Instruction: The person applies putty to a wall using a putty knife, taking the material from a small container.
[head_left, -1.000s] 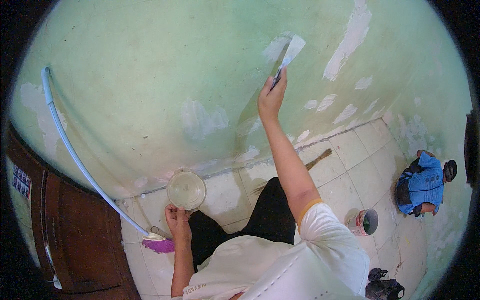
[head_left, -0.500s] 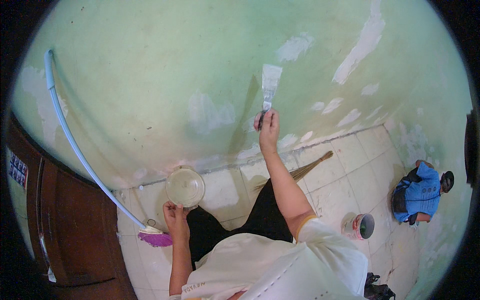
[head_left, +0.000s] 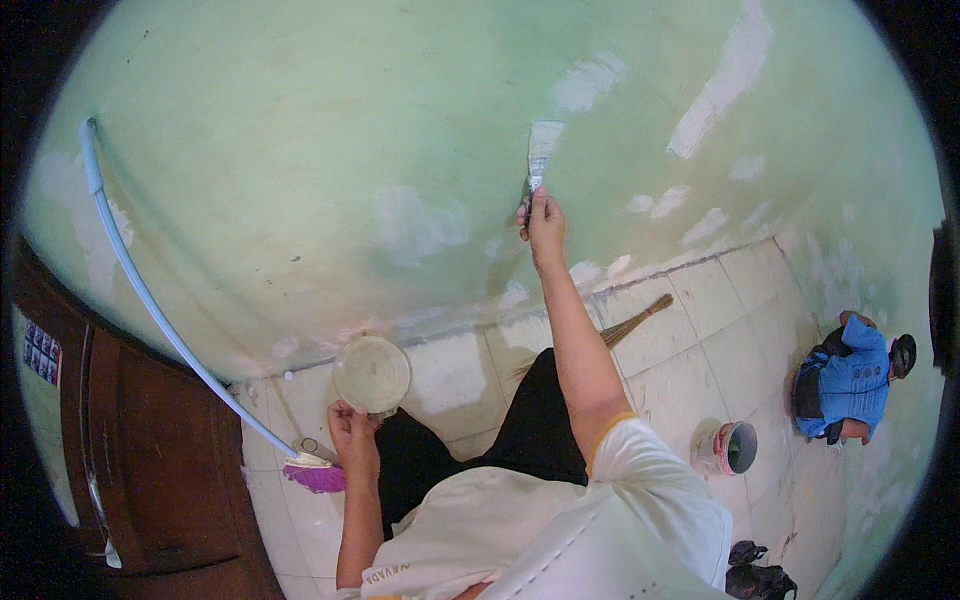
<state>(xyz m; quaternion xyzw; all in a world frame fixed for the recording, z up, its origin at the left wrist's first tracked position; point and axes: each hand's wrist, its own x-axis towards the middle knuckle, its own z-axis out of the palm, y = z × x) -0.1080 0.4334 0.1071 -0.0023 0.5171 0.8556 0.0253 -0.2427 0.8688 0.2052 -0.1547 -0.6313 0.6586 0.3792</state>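
Observation:
My right hand is closed round the handle of a putty knife, its broad whitish blade pointing up in front of the green wall. Whether the blade touches the wall I cannot tell. Low on the left, my left hand grips the rim of a round, pale, shallow container; what lies inside is hard to make out. White filler patches mark the wall to the left of the knife, and another patch lies above and right of its blade.
A purple broom with a long blue handle leans at the left by a brown door. A stick broom lies along the wall's foot. Right of me stand a bucket and a crouching co-worker in blue. Black bags lie behind.
My right hand and the putty knife have moved slightly up along the wall, the arm reaching further out. My left hand keeps its hold on the container, and the view has shifted a little.

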